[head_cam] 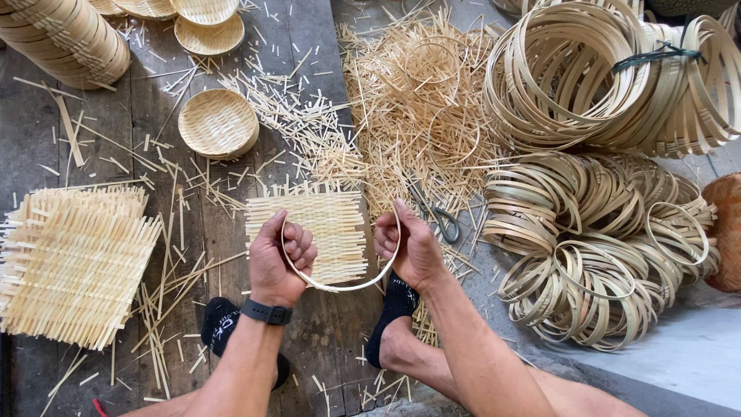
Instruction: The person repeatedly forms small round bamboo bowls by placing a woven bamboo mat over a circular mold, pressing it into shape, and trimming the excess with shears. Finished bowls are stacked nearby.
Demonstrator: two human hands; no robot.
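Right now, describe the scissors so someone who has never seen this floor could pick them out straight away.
Start at the big heap of bamboo hoops on the right, then look left to the pile of straw-coloured offcuts. The scissors lie at that pile's lower edge, just right of the right hand and apart from it. They are the only grey metal thing among pale bamboo.

A woven mat (316, 232) lies on the floor (309, 340) at the centre, with a hoop (343, 284) held over its near edge between the left hand (278, 259) and the right hand (413, 247). Scissors (438, 216) lie just right of the right hand. A stack of mats (73, 266) sits far left. A small basket (218, 123) lies behind the mat, to its left. Heaps of hoops (602, 247) fill the right side, behind a pile of offcuts (417, 100).
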